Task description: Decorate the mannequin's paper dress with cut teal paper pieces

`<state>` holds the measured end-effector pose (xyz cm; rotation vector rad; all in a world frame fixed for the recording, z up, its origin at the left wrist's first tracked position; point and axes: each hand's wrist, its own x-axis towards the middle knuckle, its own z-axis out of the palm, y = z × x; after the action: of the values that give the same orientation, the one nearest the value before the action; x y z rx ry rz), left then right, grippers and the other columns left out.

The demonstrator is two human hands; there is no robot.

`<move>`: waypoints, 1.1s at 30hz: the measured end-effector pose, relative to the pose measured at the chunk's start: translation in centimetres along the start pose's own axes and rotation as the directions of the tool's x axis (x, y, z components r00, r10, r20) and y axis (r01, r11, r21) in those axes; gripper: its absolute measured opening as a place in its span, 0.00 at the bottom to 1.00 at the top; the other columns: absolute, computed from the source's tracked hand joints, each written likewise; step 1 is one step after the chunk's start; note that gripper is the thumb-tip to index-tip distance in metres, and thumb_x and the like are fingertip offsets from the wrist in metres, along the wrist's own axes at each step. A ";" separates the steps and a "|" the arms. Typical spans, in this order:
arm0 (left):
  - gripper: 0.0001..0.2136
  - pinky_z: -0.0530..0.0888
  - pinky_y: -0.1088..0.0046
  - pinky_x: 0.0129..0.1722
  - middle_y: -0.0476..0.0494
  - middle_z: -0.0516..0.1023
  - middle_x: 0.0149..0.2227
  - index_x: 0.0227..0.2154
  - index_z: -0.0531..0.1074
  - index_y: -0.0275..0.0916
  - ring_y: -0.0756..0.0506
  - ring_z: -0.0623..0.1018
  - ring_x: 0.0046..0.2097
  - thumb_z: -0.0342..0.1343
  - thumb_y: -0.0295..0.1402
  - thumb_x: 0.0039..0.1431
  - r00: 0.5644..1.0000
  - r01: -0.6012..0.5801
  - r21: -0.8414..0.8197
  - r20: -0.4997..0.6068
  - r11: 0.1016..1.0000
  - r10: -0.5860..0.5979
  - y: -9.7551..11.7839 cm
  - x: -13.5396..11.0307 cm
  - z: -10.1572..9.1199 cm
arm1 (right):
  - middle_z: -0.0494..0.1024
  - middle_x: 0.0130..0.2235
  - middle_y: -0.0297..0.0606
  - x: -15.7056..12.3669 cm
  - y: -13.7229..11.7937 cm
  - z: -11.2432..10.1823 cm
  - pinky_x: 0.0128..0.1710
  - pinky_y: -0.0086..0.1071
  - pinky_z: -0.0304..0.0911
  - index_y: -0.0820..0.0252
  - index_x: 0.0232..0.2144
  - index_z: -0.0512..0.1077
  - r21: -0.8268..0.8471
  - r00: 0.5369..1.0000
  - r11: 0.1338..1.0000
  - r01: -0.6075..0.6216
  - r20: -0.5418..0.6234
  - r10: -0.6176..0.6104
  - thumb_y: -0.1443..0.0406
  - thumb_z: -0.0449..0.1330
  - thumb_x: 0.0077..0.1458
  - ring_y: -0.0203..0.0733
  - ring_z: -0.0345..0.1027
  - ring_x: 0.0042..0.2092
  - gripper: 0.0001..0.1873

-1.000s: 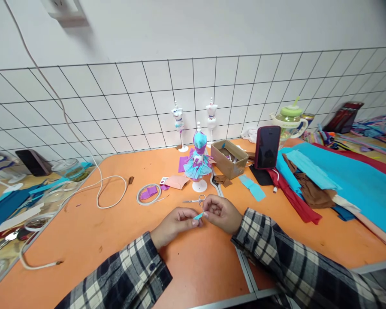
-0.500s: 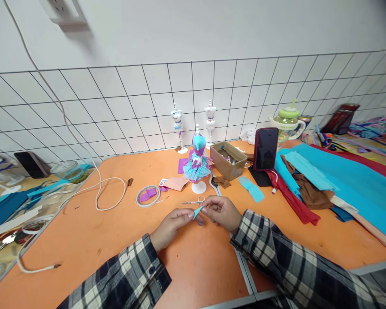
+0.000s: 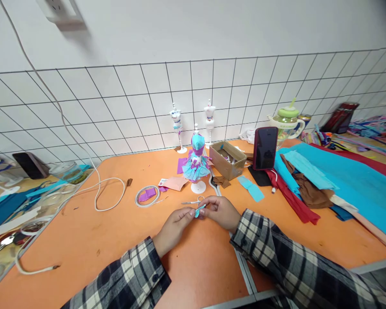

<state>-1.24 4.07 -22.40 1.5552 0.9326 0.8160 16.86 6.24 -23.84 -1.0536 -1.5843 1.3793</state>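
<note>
Between both hands is a small piece of light-blue crepe paper (image 3: 198, 211), crumpled and partly hidden by fingers. My left hand (image 3: 177, 222) pinches its left side, and my right hand (image 3: 221, 212) pinches its right side. Just beyond the fingertips lies a pair of small scissors (image 3: 193, 202). Behind them stands a miniature dress form (image 3: 197, 161) dressed in a purple and blue outfit with a ruffled blue skirt. A flat strip of light-blue paper (image 3: 251, 189) rests on the table to the right of my right hand.
Two white dress forms (image 3: 176, 124) stand by the tiled wall. A cardboard box (image 3: 227, 161) and an upright phone (image 3: 265, 148) are at right, with stacked coloured paper (image 3: 337, 171) beyond. A white tape ring (image 3: 147, 196) and a cable (image 3: 112, 209) lie left on the orange table.
The blue paper piece went from a pointed, narrow shape to a more crumpled, wider one between my fingers. My left fingers have closed in nearer to my right. The view shifted slightly.
</note>
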 end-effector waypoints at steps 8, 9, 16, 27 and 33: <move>0.12 0.69 0.70 0.40 0.42 0.79 0.34 0.31 0.77 0.37 0.44 0.76 0.38 0.53 0.39 0.60 0.977 -0.026 0.319 -0.193 0.948 0.091 0.3 -0.1 -0.5 | 0.55 0.16 0.24 0.2 0.7 -0.3 0.15 0.23 0.37 0.59 0.31 0.75 -0.061 1.000 0.998 0.030 0.003 -0.030 0.61 0.64 0.47 0.27 0.42 0.17 0.08; 0.11 0.69 0.70 0.40 0.42 0.79 0.34 0.30 0.77 0.37 0.44 0.76 0.37 0.54 0.38 0.59 0.974 -0.027 0.352 -0.201 0.936 0.104 0.4 -0.2 -0.5 | 0.57 0.17 0.25 0.2 0.7 -0.2 0.15 0.22 0.39 0.59 0.30 0.75 -0.054 1.000 0.998 0.030 0.011 -0.030 0.61 0.63 0.47 0.26 0.44 0.18 0.08; 0.07 0.71 0.70 0.41 0.42 0.81 0.35 0.30 0.77 0.39 0.44 0.78 0.38 0.57 0.35 0.57 0.976 -0.036 0.345 -0.188 0.938 0.106 0.4 -0.2 -0.3 | 0.68 0.26 0.31 -0.3 0.1 0.3 0.14 0.21 0.58 0.60 0.35 0.73 0.043 0.990 0.990 -0.135 0.037 0.133 0.60 0.61 0.47 0.33 0.64 0.24 0.12; 0.11 0.70 0.70 0.38 0.43 0.79 0.30 0.27 0.76 0.36 0.44 0.75 0.35 0.58 0.39 0.54 0.968 0.041 0.105 -0.251 0.994 -0.013 0.3 0.1 -0.5 | 0.70 0.29 0.32 0.1 -0.1 -0.2 0.21 0.22 0.57 0.61 0.39 0.74 -0.054 0.998 0.997 0.057 -0.010 -0.058 0.67 0.61 0.46 0.27 0.57 0.24 0.14; 0.13 0.69 0.71 0.38 0.44 0.77 0.30 0.28 0.75 0.35 0.45 0.73 0.35 0.58 0.42 0.54 0.977 0.043 0.047 -0.211 0.998 -0.033 0.5 0.1 -0.5 | 0.72 0.34 0.36 0.0 -0.7 -0.4 0.16 0.21 0.52 0.62 0.39 0.72 0.152 0.993 0.981 -0.118 0.029 0.115 0.58 0.65 0.43 0.29 0.58 0.24 0.20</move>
<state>-1.59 4.32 -21.86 1.5105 1.1415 0.9492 17.21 6.32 -23.09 -1.0564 -1.4244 1.5683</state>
